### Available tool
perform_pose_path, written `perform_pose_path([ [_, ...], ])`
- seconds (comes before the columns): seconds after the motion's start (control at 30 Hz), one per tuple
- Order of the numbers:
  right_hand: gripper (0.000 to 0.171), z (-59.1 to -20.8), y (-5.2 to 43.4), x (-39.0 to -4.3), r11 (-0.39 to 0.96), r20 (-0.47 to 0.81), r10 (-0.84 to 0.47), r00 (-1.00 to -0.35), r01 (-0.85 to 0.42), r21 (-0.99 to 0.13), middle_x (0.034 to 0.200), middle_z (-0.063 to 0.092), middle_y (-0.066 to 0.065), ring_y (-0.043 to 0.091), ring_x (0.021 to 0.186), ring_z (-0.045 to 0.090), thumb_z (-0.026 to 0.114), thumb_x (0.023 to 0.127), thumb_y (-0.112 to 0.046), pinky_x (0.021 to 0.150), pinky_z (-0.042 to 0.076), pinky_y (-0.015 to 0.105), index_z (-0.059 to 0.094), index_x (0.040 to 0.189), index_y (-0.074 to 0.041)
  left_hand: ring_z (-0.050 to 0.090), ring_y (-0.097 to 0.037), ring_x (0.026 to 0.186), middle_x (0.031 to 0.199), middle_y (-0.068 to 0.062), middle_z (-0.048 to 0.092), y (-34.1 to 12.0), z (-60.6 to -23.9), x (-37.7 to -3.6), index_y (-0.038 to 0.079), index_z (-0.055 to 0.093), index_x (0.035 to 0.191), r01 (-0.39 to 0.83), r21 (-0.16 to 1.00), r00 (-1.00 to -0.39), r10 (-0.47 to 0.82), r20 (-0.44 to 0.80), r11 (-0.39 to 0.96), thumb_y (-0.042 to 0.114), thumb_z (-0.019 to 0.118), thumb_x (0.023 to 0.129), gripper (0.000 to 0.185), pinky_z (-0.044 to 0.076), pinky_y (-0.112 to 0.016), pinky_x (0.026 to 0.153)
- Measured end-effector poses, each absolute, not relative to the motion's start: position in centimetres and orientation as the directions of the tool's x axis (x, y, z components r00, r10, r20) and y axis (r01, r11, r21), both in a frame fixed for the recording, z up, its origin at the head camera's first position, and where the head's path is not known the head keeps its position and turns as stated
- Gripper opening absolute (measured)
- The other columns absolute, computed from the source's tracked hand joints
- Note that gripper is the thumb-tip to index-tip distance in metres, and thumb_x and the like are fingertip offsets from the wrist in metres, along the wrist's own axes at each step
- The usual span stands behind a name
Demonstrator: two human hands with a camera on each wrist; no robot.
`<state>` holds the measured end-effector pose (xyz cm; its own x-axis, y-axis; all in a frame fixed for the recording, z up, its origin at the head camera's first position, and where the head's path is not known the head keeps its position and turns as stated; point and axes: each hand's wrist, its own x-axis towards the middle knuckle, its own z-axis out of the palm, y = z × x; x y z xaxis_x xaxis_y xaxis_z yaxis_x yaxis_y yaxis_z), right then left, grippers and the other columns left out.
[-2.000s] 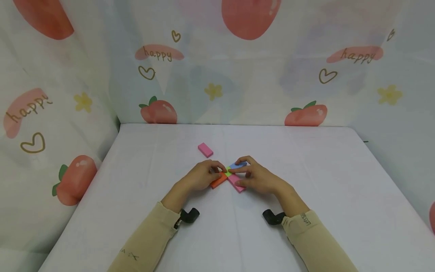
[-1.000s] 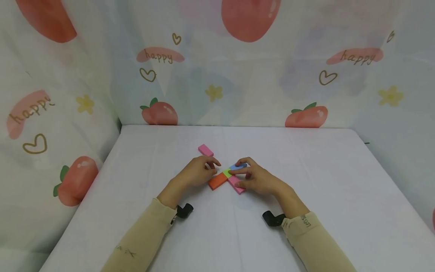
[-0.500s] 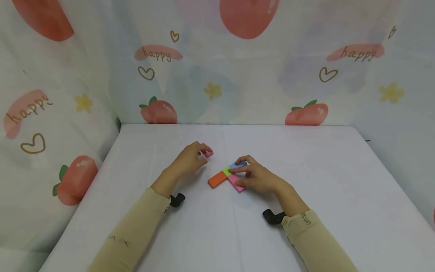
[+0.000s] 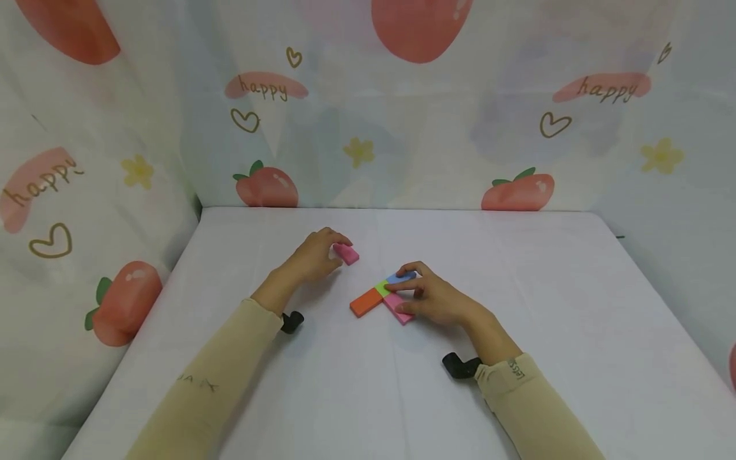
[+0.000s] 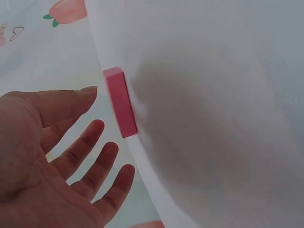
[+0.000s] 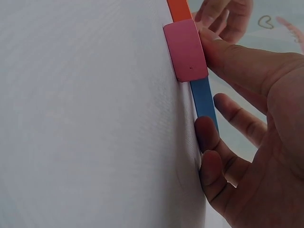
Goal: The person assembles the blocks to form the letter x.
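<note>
My left hand (image 4: 329, 250) hovers with spread, relaxed fingers beside a loose pink block (image 4: 347, 255). In the left wrist view its fingertips (image 5: 92, 90) sit just short of that pink block (image 5: 121, 102) and hold nothing. My right hand (image 4: 405, 295) rests on a flat group of blocks: blue (image 4: 400, 278), green (image 4: 382, 289), orange (image 4: 365, 302) and a second pink block (image 4: 398, 308). In the right wrist view the thumb (image 6: 228, 59) presses against that pink block (image 6: 186, 50), and the fingers touch the blue block (image 6: 204, 99).
The blocks lie mid-table on a white cloth (image 4: 517, 275). Curtains printed with strawberries (image 4: 368, 115) close in the back and both sides. Bare cloth stretches to the right and towards the front edge.
My left hand has left the orange block and moved up and to the left, to the loose pink block. The right hand has stayed on the group of blocks.
</note>
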<state>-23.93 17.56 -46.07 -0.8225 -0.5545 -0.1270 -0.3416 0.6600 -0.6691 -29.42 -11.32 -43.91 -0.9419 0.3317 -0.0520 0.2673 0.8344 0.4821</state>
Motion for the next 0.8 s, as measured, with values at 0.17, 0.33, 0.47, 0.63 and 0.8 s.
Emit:
perform_pose_path([
  [0.17,0.042,-46.0,17.6,-24.1,0.653,-0.117,-0.562,-0.819,-0.353,-0.67,0.142,0.034,-0.009,0.017,0.1,0.05,0.071,0.088,-0.034,0.084,0.042,0.034,0.062,0.129,-0.036,0.042,-0.024,0.126,0.136,-0.001,0.047,-11.5,-44.1,-29.9,0.024,0.06,0.127,0.256,0.472,-0.945,0.321,-0.06,0.843,0.015,0.064,0.091,0.038,0.041,-0.043,0.106],
  [0.33,0.043,-46.1,17.7,-24.2,0.651,-0.118,-0.565,-0.817,-0.353,-0.672,0.141,0.034,-0.008,0.017,0.099,0.05,0.071,0.088,-0.034,0.085,0.043,0.034,0.061,0.129,-0.036,0.039,-0.025,0.132,0.144,-0.001,0.043,-11.7,-44.3,-30.6,0.024,0.058,0.131,0.304,0.467,-0.927,0.37,-0.055,0.831,0.015,0.064,0.091,0.041,0.039,-0.044,0.108],
  [0.47,0.043,-46.1,17.7,-24.2,0.653,-0.122,-0.564,-0.817,-0.35,-0.672,0.141,0.034,-0.008,0.017,0.099,0.05,0.071,0.088,-0.034,0.085,0.043,0.034,0.061,0.13,-0.035,0.034,-0.025,0.139,0.148,-0.001,0.041,-11.9,-44.3,-31.1,0.025,0.056,0.135,0.35,0.447,-0.902,0.425,-0.076,0.823,0.017,0.063,0.091,0.045,0.036,-0.047,0.111],
  [0.63,0.043,-46.3,17.7,-24.3,0.648,-0.125,-0.564,-0.817,-0.343,-0.68,0.142,0.034,-0.008,0.017,0.099,0.05,0.071,0.088,-0.034,0.086,0.042,0.034,0.061,0.129,-0.036,0.035,-0.024,0.138,0.145,0.001,0.046,-12.1,-44.5,-31.6,0.026,0.055,0.137,0.392,0.401,-0.882,0.463,-0.093,0.828,0.018,0.063,0.092,0.046,0.033,-0.045,0.113],
  [0.8,0.043,-46.4,17.6,-24.2,0.646,-0.125,-0.565,-0.816,-0.343,-0.681,0.143,0.033,-0.006,0.017,0.1,0.05,0.071,0.088,-0.034,0.086,0.042,0.034,0.061,0.129,-0.036,0.037,-0.023,0.135,0.142,0.002,0.048,-12.3,-44.8,-32.0,0.031,0.057,0.134,0.408,0.361,-0.875,0.472,-0.108,0.839,0.021,0.065,0.092,0.044,0.034,-0.047,0.111],
])
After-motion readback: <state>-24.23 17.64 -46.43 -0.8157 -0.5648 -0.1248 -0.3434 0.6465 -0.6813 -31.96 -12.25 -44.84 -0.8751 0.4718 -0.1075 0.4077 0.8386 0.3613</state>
